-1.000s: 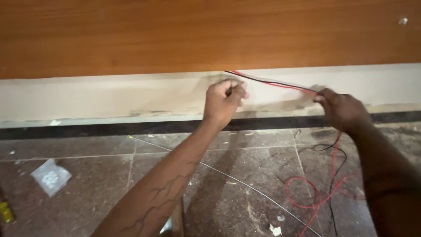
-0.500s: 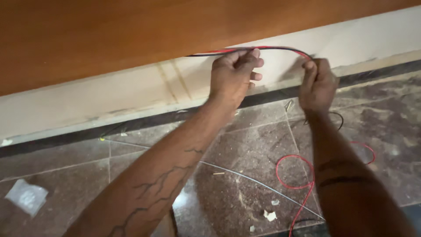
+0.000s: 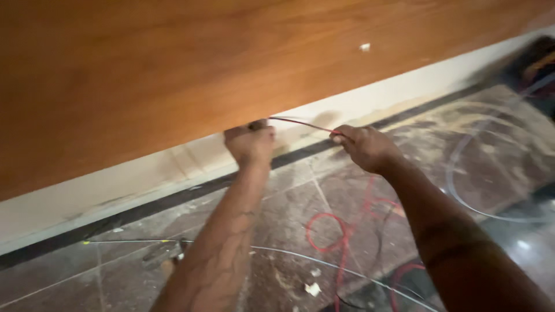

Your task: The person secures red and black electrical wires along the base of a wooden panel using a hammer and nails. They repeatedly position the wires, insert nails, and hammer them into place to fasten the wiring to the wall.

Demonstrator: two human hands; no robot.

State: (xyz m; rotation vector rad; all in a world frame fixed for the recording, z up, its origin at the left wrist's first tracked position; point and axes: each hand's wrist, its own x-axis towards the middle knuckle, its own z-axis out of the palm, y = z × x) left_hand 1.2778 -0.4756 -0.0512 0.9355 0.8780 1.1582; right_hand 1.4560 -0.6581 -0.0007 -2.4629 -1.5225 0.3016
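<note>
wood panel (image 3: 173,75): fills the upper view, its lower edge just above your hands.
floor (image 3: 277,208): dark tiles, dusty, with loose red wire coils (image 3: 326,231) between your forearms.
left hand (image 3: 250,143): fist clenched on the wire's end, right under the panel edge.
right hand (image 3: 364,145): fingers pinched on the same wire.
red wire (image 3: 303,124): stretched taut between your hands, in front of the pale wall base.

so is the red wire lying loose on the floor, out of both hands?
No: the left hand and right hand hold the red wire stretched between them.
</note>
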